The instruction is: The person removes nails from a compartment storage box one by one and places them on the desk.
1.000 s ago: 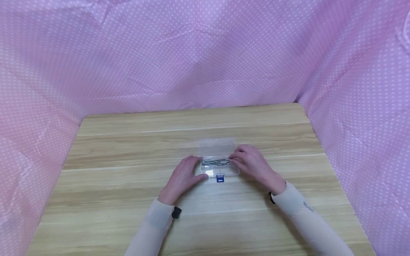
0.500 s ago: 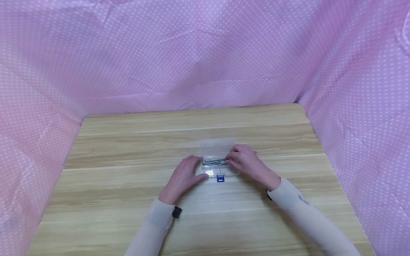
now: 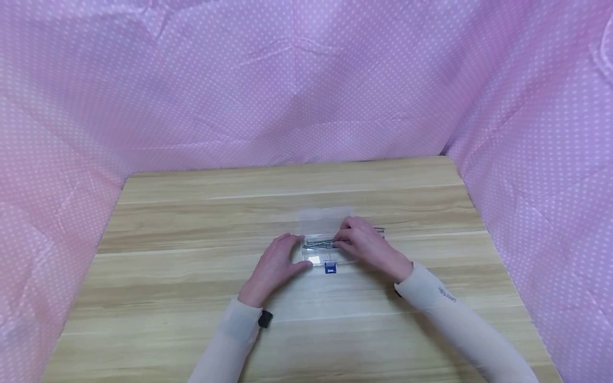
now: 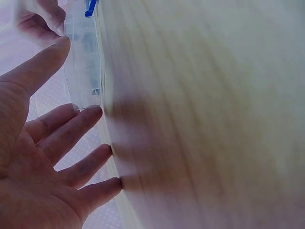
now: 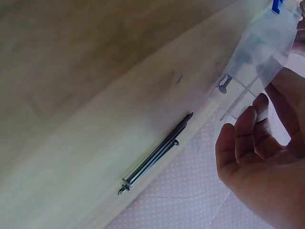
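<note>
The left hand [image 3: 275,266], fingers spread, touched a clear box [image 4: 85,62] between the side edges of the table [image 3: 167,276]. The right hand [image 3: 367,244] curled over nails [image 3: 317,244] inside; I couldn't tell what it held. Loose nails [image 5: 157,152] lay beyond, towards the far-right corner.

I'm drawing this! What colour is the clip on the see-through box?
The clip is mostly blue; it shows best in the head view.

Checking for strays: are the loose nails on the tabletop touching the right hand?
Apart. The right wrist view shows the loose nails lying on the tabletop, a clear gap between them and the right hand.
</note>
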The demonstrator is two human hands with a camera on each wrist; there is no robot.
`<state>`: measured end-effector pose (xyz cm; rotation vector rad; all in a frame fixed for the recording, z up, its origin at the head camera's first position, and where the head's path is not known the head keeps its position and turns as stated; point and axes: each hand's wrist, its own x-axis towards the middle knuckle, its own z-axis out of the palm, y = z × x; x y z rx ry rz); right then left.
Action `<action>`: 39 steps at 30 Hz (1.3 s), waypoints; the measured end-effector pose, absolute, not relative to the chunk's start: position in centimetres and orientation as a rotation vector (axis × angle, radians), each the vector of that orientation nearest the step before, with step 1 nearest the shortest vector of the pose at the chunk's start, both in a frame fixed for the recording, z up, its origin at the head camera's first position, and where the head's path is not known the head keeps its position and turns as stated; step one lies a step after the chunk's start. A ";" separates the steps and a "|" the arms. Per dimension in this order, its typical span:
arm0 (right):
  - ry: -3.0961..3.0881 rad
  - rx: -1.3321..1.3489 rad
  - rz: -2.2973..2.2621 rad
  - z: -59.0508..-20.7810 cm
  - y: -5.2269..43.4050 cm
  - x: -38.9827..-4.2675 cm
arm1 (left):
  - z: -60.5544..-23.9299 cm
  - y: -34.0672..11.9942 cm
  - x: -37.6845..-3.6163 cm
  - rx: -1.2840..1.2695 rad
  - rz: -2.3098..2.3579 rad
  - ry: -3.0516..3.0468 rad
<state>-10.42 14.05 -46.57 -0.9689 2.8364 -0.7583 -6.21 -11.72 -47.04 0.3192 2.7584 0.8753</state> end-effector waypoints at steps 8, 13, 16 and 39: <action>2.817 -0.961 -0.725 -46.6 13.9 -11.0 | -47.1 -11.8 -6.2 0.338 0.879 2.764; 2.791 -0.961 -0.693 -46.4 13.8 -11.4 | -47.0 -11.9 -6.2 0.358 0.891 2.771; 2.771 -0.968 -0.678 -46.4 13.7 -11.6 | -47.0 -11.9 -6.2 0.356 0.897 2.769; 2.731 -1.052 -0.605 -46.1 13.5 -12.4 | -46.8 -11.9 -6.3 0.349 0.871 2.770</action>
